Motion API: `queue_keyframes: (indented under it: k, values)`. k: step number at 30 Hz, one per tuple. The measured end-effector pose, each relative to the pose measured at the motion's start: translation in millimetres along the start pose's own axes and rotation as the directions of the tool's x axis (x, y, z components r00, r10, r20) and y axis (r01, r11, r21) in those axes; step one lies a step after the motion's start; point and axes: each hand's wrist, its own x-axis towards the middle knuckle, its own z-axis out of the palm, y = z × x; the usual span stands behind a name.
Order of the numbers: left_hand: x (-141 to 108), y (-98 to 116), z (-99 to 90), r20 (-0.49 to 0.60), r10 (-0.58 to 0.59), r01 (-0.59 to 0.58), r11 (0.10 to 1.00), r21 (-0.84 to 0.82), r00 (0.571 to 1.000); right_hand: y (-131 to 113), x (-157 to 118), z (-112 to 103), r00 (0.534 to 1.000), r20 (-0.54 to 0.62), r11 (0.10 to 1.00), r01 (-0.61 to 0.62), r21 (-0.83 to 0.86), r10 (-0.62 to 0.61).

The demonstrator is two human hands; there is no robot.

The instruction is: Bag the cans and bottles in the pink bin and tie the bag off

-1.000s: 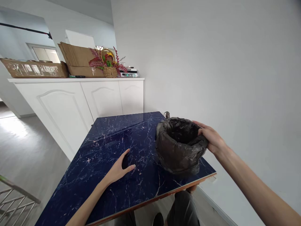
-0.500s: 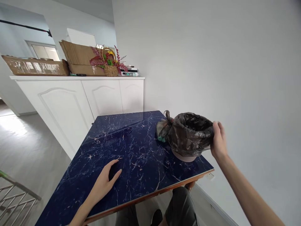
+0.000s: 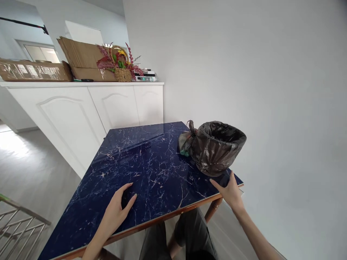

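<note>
A round bin lined with a black plastic bag (image 3: 217,150) stands at the right side of the blue marbled table (image 3: 151,180), its mouth open and the bag folded over the rim. Against its left side lies a knotted dark bag (image 3: 185,142) with something green showing through. My right hand (image 3: 229,189) is at the table's front right edge, just below the bin, thumb and fingers apart, holding nothing. On the front left of the table rests my left hand (image 3: 119,206), fingers apart with nothing in them.
White cabinets (image 3: 116,104) stand behind the table, bearing cardboard boxes (image 3: 35,71) and a flower basket (image 3: 123,74). A plain wall (image 3: 244,72) rises at the right. A metal rack (image 3: 21,224) is at the lower left.
My right hand has let go of the bag's rim and moved down and left to the table edge. The bag now hangs lower around the bin. My left hand has barely moved.
</note>
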Motion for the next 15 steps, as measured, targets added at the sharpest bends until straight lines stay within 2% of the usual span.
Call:
queue_keyframes:
  k: [3,4,5,6,9,12,15]
  values:
    - [-1,-1,0.7,-0.015,0.030,-0.030,0.999,0.015,0.999,-16,-41,6,0.996,-0.086,1.000,-0.003,-0.011,0.002]
    - [-1,-1,1.0,-0.019,0.045,-0.045,0.999,0.015,0.999,-27,-50,11,0.999,-0.047,0.999,0.027,0.026,-0.026]
    - [-1,-1,1.1,-0.023,0.061,-0.061,0.998,0.015,0.998,-38,-55,17,0.995,0.072,0.994,0.068,0.083,-0.074]
    - [-2,-1,1.2,-0.026,0.075,-0.075,0.997,0.013,0.997,-49,-56,26,0.969,0.207,0.983,0.104,0.153,-0.135]
    - [-2,1,0.7,-0.028,0.094,-0.094,0.996,0.007,0.995,-74,-45,56,0.854,0.459,0.938,0.090,0.335,-0.246]
    - [-2,2,-1.6,-0.030,0.077,-0.077,0.997,-0.006,0.997,-81,-28,82,0.777,0.583,0.909,-0.032,0.416,-0.239]
    - [-2,4,-5.0,-0.027,0.036,-0.037,0.999,-0.020,0.999,-77,-23,92,0.745,0.630,0.897,-0.099,0.430,-0.220]
